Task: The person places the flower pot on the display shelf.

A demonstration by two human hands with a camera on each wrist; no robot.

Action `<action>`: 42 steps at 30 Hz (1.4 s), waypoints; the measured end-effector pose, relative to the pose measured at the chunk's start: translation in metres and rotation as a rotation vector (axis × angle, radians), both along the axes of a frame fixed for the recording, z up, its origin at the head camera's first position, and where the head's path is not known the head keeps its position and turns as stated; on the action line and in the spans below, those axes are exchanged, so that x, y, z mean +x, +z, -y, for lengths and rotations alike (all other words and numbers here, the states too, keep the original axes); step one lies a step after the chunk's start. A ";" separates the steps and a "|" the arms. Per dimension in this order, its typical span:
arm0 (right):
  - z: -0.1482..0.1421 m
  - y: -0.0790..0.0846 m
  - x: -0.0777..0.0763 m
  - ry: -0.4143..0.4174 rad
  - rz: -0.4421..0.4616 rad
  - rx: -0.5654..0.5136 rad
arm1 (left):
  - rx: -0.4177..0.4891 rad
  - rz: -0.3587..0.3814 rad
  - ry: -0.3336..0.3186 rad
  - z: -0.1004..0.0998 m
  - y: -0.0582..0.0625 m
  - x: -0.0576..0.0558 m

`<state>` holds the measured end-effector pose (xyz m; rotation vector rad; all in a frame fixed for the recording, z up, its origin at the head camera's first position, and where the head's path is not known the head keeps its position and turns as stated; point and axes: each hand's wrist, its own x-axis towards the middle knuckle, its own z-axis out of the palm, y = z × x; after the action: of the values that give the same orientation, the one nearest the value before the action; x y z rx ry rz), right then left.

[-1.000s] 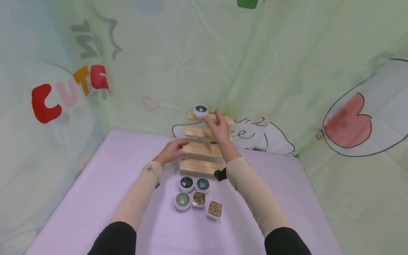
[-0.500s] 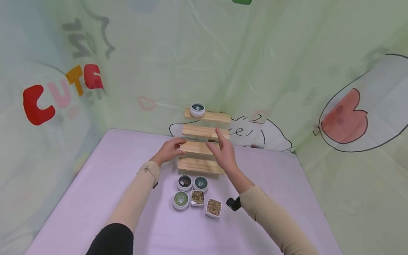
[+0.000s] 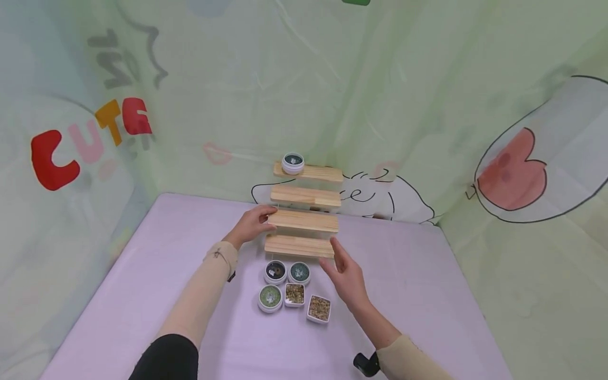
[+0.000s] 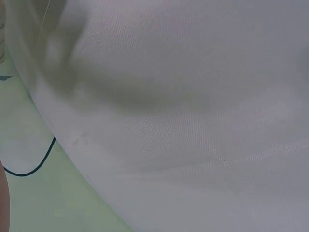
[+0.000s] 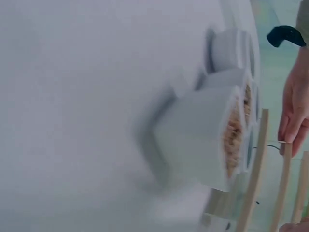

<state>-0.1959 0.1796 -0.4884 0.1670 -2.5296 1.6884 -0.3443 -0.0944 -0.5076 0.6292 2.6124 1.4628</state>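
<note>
A tiered wooden display stand (image 3: 304, 220) with several plank steps stands at the back of the table. My left hand (image 3: 249, 224) pinches the left end of its second step from the bottom; the right wrist view also shows the left fingers on a plank. Beyond the stand's lower right corner, my right hand (image 3: 349, 277) hovers with fingers extended, holding nothing. One round white jar (image 3: 293, 164) with a dark top sits at the left of the top step. In front of the stand are a square tub of tan bits (image 3: 319, 309) and a square tub of brown bits (image 3: 295, 294).
Left of the square tubs are a green-topped round jar (image 3: 270, 298), a black-topped jar (image 3: 275, 271) and a teal-topped jar (image 3: 300, 273). A lilac cloth covers the table (image 3: 418, 295). Printed fabric walls (image 3: 228, 95) close in the back and sides.
My right hand has withdrawn from the jar on the top step, coming down and toward me to the stand's lower right. The left hand stays on the stand.
</note>
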 end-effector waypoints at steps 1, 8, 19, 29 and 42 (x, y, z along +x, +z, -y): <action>-0.001 -0.004 0.006 -0.011 0.004 0.008 | 0.002 0.001 -0.001 0.000 0.000 0.000; -0.008 -0.032 0.038 -0.055 0.091 0.083 | 0.005 -0.001 0.005 0.000 -0.001 0.001; -0.018 -0.062 0.061 -0.039 0.127 0.046 | 0.032 0.025 0.004 -0.002 0.006 0.006; -0.012 -0.072 0.072 0.000 0.123 0.050 | 0.028 0.028 0.009 -0.001 0.004 0.005; -0.003 -0.082 0.073 0.055 0.083 0.035 | 0.077 -0.011 -0.013 0.002 -0.002 0.004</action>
<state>-0.1231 0.1828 -0.5708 0.1740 -2.6391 1.7055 -0.3406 -0.0967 -0.5101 0.6625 2.5656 1.5665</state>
